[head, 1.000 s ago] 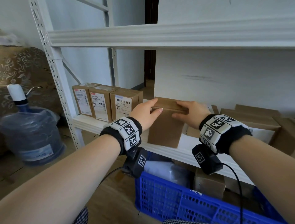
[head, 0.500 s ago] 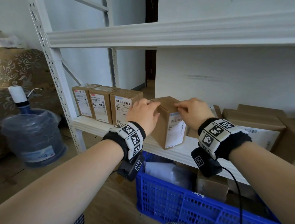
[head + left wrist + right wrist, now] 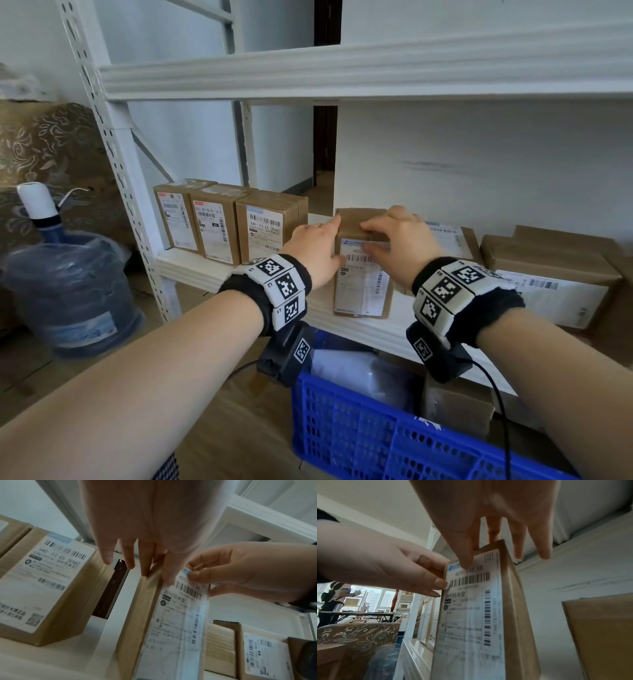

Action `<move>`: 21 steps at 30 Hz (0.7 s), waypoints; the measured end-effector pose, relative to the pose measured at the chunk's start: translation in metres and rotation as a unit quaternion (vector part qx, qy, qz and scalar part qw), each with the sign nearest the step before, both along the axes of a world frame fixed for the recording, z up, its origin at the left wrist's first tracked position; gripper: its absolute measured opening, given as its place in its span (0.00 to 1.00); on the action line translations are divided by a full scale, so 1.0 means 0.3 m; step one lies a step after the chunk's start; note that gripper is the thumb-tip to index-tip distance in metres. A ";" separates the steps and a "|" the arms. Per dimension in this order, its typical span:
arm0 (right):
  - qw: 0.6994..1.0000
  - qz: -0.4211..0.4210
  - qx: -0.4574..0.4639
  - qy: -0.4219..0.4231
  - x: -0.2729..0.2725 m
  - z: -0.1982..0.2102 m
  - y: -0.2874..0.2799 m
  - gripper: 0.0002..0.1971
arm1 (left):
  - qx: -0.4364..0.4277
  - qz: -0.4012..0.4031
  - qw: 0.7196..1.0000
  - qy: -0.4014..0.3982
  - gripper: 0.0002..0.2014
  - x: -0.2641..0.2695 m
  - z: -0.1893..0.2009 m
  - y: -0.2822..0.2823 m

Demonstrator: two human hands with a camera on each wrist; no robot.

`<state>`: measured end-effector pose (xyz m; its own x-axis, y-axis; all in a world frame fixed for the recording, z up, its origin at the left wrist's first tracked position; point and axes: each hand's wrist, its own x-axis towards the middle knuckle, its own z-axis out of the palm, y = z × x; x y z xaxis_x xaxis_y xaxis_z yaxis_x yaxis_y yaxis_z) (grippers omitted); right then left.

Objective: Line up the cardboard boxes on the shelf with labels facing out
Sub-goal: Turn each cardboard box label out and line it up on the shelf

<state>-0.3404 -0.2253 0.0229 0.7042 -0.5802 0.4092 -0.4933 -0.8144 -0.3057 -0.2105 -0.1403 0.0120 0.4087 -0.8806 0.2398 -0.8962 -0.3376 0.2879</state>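
Two hands on one box (image 3: 363,270), upright on shelf (image 3: 359,329), label (image 3: 361,291) facing out. Left hand (image 3: 317,253) against box's left side: fingers straight along the side, thumb on the label's top left corner. Right hand (image 3: 397,240) over the top right: thumb on the label near the top edge, index behind the top, remaining fingers spread loose past the right side. Grip: a two-handed pinch on the box, thumbs in front, fingers on side and top. Box base down on the shelf near the front lip, apart from the row to the left, with a clear gap.

Row of three boxes (image 3: 233,222) at the shelf's left end, upright, touching side to side, labels out. Right of the held box, flat boxes (image 3: 548,270) lying down, one with a label toward the front. Blue crate (image 3: 376,442) below the shelf. Water jug (image 3: 72,291) on the floor at left. Marker bands on both wrists.
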 end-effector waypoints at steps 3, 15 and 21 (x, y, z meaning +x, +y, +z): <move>1.000 0.015 0.008 0.010 0.034 0.005 0.015 0.20 | -0.023 -0.004 1.000 -0.016 0.33 0.027 0.010 0.019; 0.998 -0.005 -0.013 0.057 0.205 0.022 0.038 0.18 | -0.047 0.058 0.994 -0.081 0.32 0.254 0.051 0.084; 0.996 -0.017 -0.035 0.083 0.270 0.024 0.022 0.15 | -0.027 0.048 0.991 -0.123 0.34 0.331 0.044 0.057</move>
